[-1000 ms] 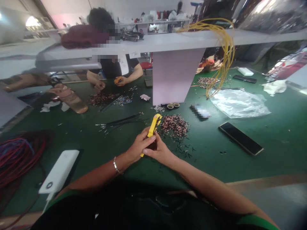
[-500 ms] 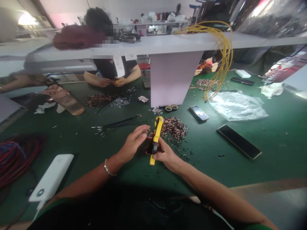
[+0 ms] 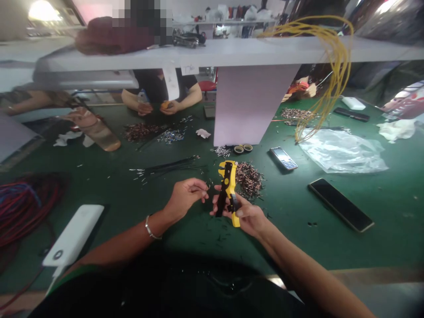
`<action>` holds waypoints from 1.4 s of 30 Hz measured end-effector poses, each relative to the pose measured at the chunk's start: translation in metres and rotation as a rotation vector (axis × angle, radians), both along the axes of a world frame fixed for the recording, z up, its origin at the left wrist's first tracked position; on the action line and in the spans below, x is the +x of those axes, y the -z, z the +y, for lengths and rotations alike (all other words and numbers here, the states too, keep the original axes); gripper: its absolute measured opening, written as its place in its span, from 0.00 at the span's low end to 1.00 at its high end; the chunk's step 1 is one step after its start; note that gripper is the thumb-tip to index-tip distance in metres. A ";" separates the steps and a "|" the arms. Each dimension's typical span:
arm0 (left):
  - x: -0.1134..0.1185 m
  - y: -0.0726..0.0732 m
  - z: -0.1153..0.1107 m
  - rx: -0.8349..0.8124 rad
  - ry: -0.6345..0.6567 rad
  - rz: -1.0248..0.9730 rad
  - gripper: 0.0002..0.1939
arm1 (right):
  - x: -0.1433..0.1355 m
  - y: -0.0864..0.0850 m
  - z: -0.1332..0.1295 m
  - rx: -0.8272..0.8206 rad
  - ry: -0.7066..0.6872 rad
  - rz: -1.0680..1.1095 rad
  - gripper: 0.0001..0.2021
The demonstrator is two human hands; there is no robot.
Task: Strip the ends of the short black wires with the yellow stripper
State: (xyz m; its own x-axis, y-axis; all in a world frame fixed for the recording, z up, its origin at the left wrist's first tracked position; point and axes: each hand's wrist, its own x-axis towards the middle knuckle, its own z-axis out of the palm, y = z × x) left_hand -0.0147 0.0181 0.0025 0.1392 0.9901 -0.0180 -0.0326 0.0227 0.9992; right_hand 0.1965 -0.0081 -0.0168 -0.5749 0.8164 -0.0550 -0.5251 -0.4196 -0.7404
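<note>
In my right hand (image 3: 253, 216) is a yellow and black wire stripper (image 3: 229, 187), its jaws pointing up and away from me and my fingers around the handles. My left hand (image 3: 187, 196) is closed in a pinch just left of the tool. Something thin and pale shows at its fingertips, too small to make out. Right behind the tool lies a pile of short copper-coloured and dark pieces (image 3: 250, 180). A bundle of thin black wires (image 3: 172, 166) with bare tips rests beyond my left hand.
A button phone (image 3: 283, 158), a smartphone (image 3: 341, 204) and a clear plastic bag (image 3: 341, 152) lie to the right. On the left are a white power bank (image 3: 73, 234) and coiled red wires (image 3: 24, 212). A pillar (image 3: 253, 106) stands ahead; a co-worker's hands (image 3: 170, 107) work behind it.
The wire stripper has turned, so its broad side now faces me. My left fingers have closed into a pinch. The whole view has shifted slightly.
</note>
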 end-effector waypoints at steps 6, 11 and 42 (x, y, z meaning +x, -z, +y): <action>0.000 -0.008 -0.003 -0.025 0.077 -0.073 0.09 | 0.005 0.000 -0.003 0.023 -0.051 -0.015 0.43; -0.001 -0.012 -0.002 -0.034 0.088 -0.118 0.12 | 0.007 -0.001 -0.005 0.024 -0.067 -0.041 0.47; -0.002 -0.020 -0.003 -0.343 0.103 -0.234 0.08 | 0.009 -0.001 -0.005 0.126 -0.217 -0.054 0.46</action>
